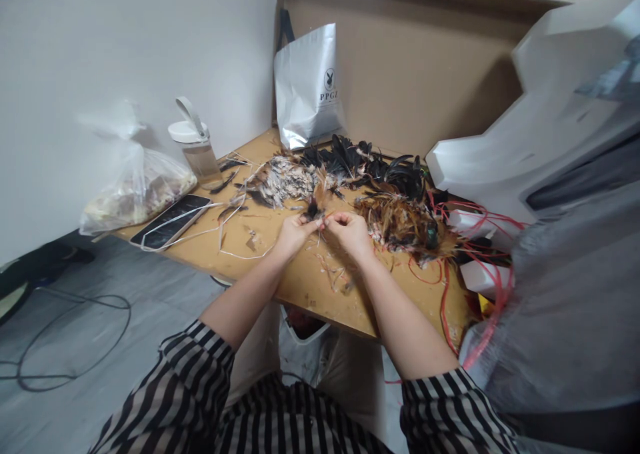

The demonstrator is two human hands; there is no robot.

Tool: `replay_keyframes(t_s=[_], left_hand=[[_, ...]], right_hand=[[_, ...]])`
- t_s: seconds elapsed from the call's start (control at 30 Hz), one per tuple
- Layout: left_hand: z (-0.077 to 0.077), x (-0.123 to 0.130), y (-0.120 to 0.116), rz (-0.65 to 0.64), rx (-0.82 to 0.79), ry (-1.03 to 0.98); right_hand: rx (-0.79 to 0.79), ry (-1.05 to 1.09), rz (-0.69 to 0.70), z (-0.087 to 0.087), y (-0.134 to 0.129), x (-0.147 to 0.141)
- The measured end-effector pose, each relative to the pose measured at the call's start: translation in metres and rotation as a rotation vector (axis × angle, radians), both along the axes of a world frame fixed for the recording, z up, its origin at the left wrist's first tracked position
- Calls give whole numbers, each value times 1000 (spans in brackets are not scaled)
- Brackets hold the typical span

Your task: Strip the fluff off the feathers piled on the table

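Observation:
Over the middle of the wooden table (320, 284), my left hand (296, 234) pinches a small bunch of brown and black feathers (318, 201) by its base. My right hand (350, 233) meets it there, thumb and fingers pressed together at the quill end; what sits between them is too small to make out. Just to the right lies a heap of brown feathers (400, 224). Behind the hands are a pile of pale, fluffy feathers (287, 179) and a row of glossy black feathers (350, 157).
At the left are a phone (173, 222) with a white cable, a bottle (197, 151) and a tied plastic bag (140, 184). A silver pouch (307, 87) stands at the back. Red string (445, 301) tangles at the right, beside white foam (480, 161). A bin (303, 327) sits below the table edge.

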State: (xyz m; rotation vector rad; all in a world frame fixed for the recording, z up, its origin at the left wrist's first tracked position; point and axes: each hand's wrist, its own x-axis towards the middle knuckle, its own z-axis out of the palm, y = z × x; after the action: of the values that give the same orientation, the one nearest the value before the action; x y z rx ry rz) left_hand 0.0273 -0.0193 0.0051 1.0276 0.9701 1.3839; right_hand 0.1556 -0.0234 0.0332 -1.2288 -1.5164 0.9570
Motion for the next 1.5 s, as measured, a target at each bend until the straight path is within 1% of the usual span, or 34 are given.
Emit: replay_keyframes(t_s=[0.2,0.5,0.67,0.83,1.03,1.2,1.37,1.5], left_hand=[[-1,0,0,25,3,1],[-1,2,0,43,-21,-18],[1,2,-1,71,-29,-15],[0,1,-1,62,-31,-15],[-1,1,-1,64,-22,12],[-4,1,1,69,-18,25],[-6,1,3,59,18,10],[-4,0,2,56,26,39]], right_hand=[[-24,66,55,0,1,0],[-39,112,45,-3,2,0],[-81,162,38,-6,4,0],[-26,140,33,-6,4,0],[-65,121,-3,-5,4,0],[-58,118,12,-5,4,0],[-62,104,-19,-4,3,-2],[-88,107,-49,-5,3,-2]])
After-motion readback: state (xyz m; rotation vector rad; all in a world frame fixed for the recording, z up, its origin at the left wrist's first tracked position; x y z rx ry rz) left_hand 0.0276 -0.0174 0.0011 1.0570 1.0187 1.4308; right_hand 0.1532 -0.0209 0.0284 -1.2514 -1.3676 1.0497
